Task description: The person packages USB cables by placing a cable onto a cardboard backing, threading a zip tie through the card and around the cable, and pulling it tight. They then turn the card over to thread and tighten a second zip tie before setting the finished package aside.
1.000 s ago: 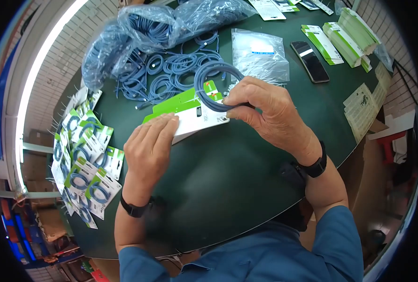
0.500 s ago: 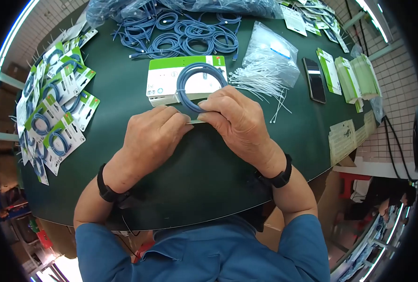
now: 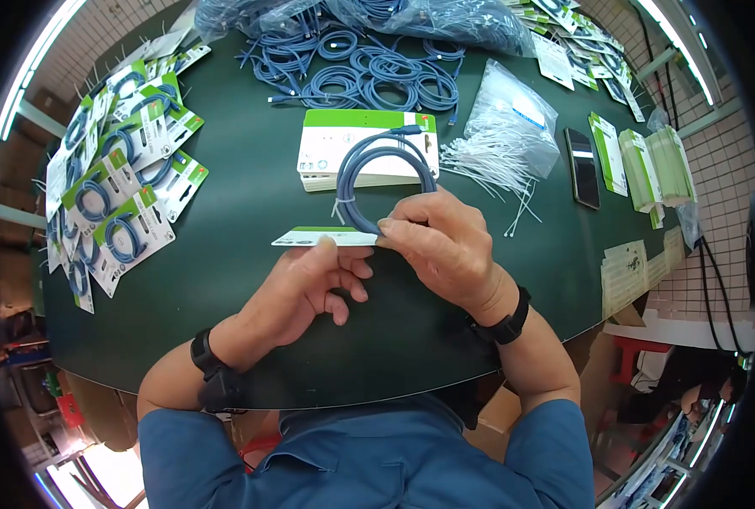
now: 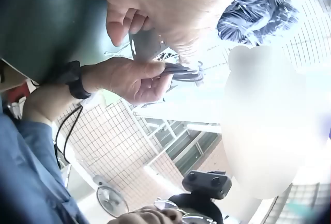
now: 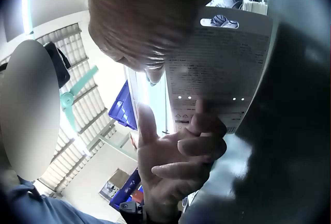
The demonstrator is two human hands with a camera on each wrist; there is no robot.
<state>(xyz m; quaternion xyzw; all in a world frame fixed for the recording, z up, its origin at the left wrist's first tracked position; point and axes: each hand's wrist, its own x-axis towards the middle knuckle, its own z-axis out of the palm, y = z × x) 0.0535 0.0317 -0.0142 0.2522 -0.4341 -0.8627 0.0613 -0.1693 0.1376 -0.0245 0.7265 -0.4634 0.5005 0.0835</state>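
Note:
My right hand (image 3: 445, 250) pinches a coil of blue-grey cable (image 3: 349, 180) at its lower right, and the coil stands upright. A white cable tie (image 3: 341, 205) wraps the coil's left side. Below the coil, a white and green packaging card (image 3: 319, 238) lies nearly edge-on, its right end at my right fingertips. My left hand (image 3: 297, 288), palm turned up, pinches this card between thumb and fingers. The right wrist view shows the card's printed back (image 5: 222, 64) with small holes and a hanging slot. Behind the coil sits a stack of similar cards (image 3: 319, 153).
Carded cables (image 3: 127, 182) pile up at the left. Loose coiled cables (image 3: 369, 72) lie at the back before a plastic bag (image 3: 471, 25). White cable ties (image 3: 483, 157) spill from a clear bag (image 3: 517, 102). A phone (image 3: 583, 170) and more card stacks (image 3: 645, 170) are at the right.
The head view has shifted. The cable coil has come away from over the card stack toward me. My left hand has rolled palm up, and the single card has tilted nearly flat.

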